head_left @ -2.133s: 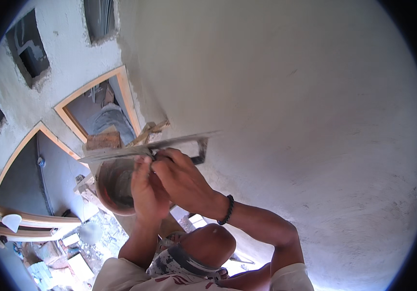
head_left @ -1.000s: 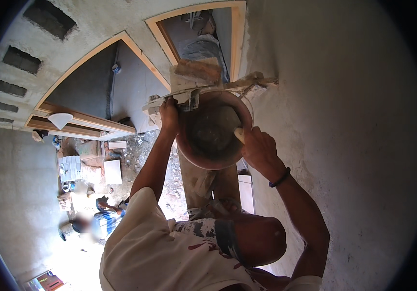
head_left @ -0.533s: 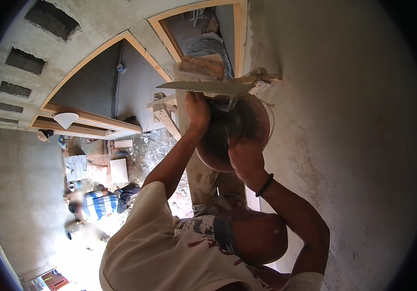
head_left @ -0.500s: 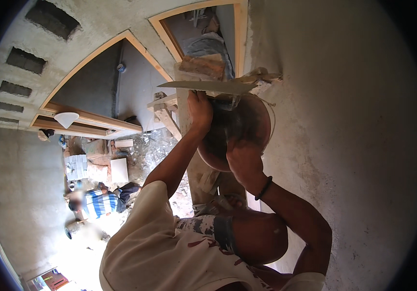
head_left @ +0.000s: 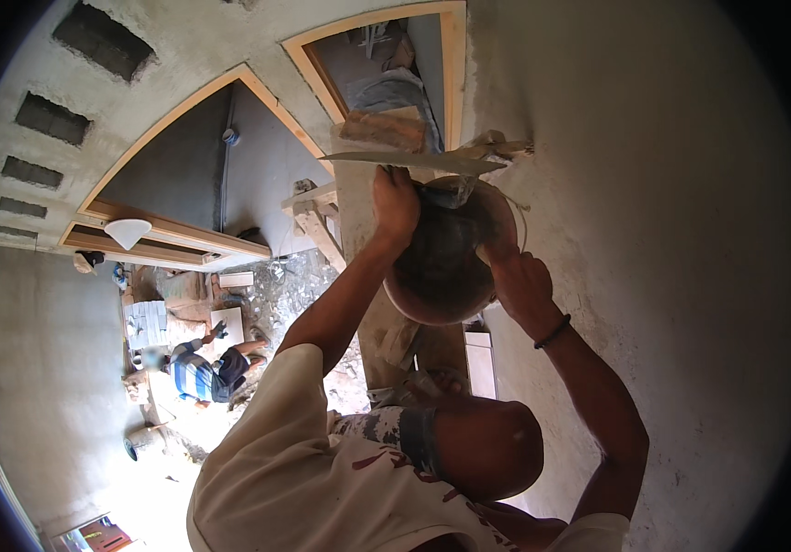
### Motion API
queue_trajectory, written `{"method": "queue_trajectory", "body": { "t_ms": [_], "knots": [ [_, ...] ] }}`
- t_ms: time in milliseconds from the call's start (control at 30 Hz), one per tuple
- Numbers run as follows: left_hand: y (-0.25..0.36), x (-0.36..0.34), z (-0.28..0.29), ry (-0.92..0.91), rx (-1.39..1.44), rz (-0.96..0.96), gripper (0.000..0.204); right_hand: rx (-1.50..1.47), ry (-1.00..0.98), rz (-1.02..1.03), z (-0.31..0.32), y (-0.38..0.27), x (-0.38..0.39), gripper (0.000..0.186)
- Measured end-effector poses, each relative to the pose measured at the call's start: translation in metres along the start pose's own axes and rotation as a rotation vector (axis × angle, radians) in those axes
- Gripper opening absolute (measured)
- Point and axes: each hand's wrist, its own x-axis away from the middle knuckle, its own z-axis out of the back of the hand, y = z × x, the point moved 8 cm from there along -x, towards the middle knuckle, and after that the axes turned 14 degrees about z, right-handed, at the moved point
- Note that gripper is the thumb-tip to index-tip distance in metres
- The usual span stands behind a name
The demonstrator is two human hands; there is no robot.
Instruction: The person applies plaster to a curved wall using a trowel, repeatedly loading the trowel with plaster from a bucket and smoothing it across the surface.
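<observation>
- My left hand (head_left: 397, 204): clamped on the handle side of a plastering trowel (head_left: 414, 161); blade nearly edge-on, long edge running left to right.
- Trowel is over the far rim of the bucket (head_left: 441, 313); left tip sticks out past my knuckles, right tip near timber pieces (head_left: 492, 144) by the wall.
- My right hand (head_left: 524, 281): fingers curled, at bucket's right rim; small pale bit at its left side, can't tell what it's clamped on.
- Hands well apart, bucket mouth between them.
- Bucket: round, on a wooden plank (head_left: 384, 348), inside dark, contents unclear; thin handle loop (head_left: 526, 221) out to the right.
- Room right: narrow gap, bucket to plastered wall (head_left: 690, 230).
- Room left: plank edge, then a drop to rubble-strewn floor (head_left: 285, 285).
- Far: reddish-brown block (head_left: 382, 131) at plank's end, just beyond the blade.
- Near: my bent knee (head_left: 492, 446), apart from bucket.
- Co-worker (head_left: 202, 373) lower down on the left, well apart.
</observation>
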Motion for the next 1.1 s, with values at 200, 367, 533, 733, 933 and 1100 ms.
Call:
{"method": "queue_trajectory", "body": {
  "t_ms": [200,367,533,733,933,1100],
  "knots": [
    [0.008,0.0,0.005,0.003,0.004,-0.113,0.027,0.03,-0.063,0.025,-0.027,-0.027,0.012,0.026],
    [-0.009,-0.009,0.006,-0.066,0.165,0.029,0.026,0.021,-0.106,0.09,-0.024,-0.03,0.041,0.028],
    [0.004,0.008,-0.001,-0.085,0.069,-0.049,0.028,0.035,0.011,-0.027,0.02,0.004,0.019,0.031],
    [0.02,0.034,-0.019,-0.092,-0.047,-0.131,0.031,0.227,0.05,0.024,0.019,-0.01,-0.016,0.004],
    [0.029,0.05,-0.018,-0.096,-0.063,-0.114,0.029,0.012,-0.103,0.017,0.001,0.013,-0.013,0.004],
    [0.036,0.072,-0.029,-0.11,-0.134,-0.128,0.025,-0.158,-0.206,0.089,-0.021,0.034,-0.006,0.008]
  ]
}}
